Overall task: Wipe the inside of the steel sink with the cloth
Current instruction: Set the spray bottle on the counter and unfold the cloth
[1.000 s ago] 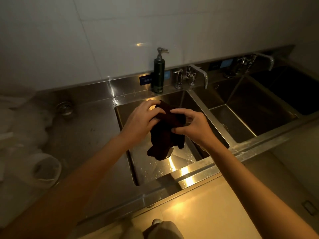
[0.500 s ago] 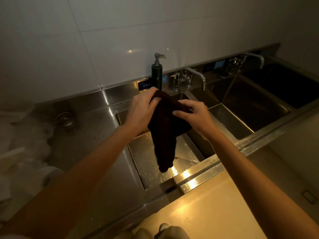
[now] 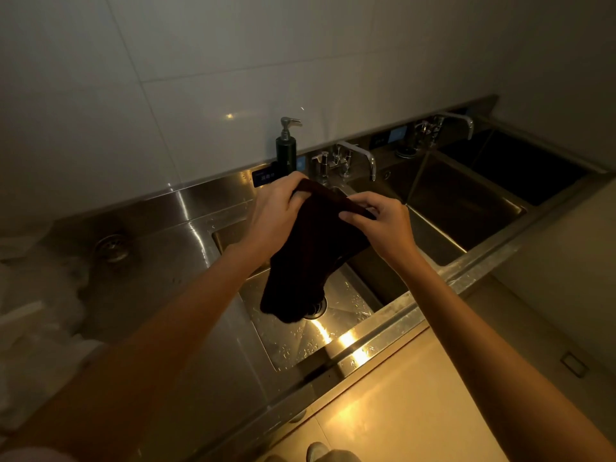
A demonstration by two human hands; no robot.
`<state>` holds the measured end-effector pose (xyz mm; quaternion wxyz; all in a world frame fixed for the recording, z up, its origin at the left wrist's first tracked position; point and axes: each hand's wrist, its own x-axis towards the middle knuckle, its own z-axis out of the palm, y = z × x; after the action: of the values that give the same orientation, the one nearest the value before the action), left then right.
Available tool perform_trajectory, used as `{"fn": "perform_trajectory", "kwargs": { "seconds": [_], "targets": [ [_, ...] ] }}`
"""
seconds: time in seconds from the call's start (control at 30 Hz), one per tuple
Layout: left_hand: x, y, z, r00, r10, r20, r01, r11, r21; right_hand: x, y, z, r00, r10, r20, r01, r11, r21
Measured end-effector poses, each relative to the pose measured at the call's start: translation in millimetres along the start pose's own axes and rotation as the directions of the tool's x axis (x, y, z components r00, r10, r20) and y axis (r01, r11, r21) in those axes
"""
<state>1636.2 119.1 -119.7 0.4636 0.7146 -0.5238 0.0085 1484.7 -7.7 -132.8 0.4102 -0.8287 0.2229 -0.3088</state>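
Both hands, left (image 3: 273, 215) and right (image 3: 383, 225), pinch the top edge of the dark cloth (image 3: 310, 258), which hangs clear above the sink (image 3: 333, 341). Water droplets show on the basin floor. Judgement: wiping not begun; the whole interior remains to be done.

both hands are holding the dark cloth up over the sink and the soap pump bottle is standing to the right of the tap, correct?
Not quite. In the head view the soap pump bottle stands left of the tap, not right. The rest holds: the left hand and right hand hold the dark cloth above the sink.
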Motion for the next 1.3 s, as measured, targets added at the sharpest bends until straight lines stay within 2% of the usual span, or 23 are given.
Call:
{"fn": "perform_trajectory", "kwargs": {
  "seconds": [0.07,0.17,0.3,0.43,0.57,0.7,0.87,1.0,1.13,1.2,1.3],
  "targets": [
    [-1,0,-1,1.0,0.004,0.013,-0.004,1.0,0.0,-1,0,-4,1.0,0.0,-0.004,0.0,1.0,-0.029],
    [-7,-6,2,0.995,0.014,0.096,-0.017,0.999,0.034,-6,3,-6,1.0,-0.022,-0.017,0.018,0.985,-0.173],
    [-19,-26,12,0.97,0.068,0.232,-0.122,0.966,0.228,-18,21,2,1.0,-0.019,-0.004,0.016,0.926,-0.377],
    [-26,-39,34,0.908,0.128,0.398,-0.319,0.827,0.463,-30,46,11,0.998,0.07,0.003,-0.06,0.883,-0.465],
    [-16,-42,57,0.885,0.121,0.45,-0.406,0.675,0.616,-34,62,18,0.994,0.09,-0.055,-0.105,0.84,-0.532],
    [-13,-59,68,0.846,0.206,0.493,-0.505,0.607,0.613,-38,78,34,0.993,0.051,-0.107,-0.102,0.823,-0.558],
    [-39,-99,65,0.813,0.357,0.459,-0.579,0.577,0.576,-58,93,64,0.995,0.002,-0.1,-0.055,0.845,-0.531],
    [-68,-118,47,0.807,0.389,0.444,-0.589,0.578,0.565,-85,90,96,0.993,-0.053,-0.101,-0.002,0.88,-0.476],
    [-100,-140,21,0.788,0.379,0.486,-0.609,0.598,0.521,-117,75,134,0.992,-0.038,-0.118,-0.022,0.882,-0.47],
    [-116,-152,6,0.795,0.37,0.48,-0.599,0.603,0.527,-132,62,154,0.988,-0.062,-0.144,-0.015,0.877,-0.48],
    [-142,-164,-17,0.863,0.317,0.393,-0.497,0.669,0.552,-154,38,188,0.982,-0.081,-0.174,-0.007,0.892,-0.453]
  ]
}}
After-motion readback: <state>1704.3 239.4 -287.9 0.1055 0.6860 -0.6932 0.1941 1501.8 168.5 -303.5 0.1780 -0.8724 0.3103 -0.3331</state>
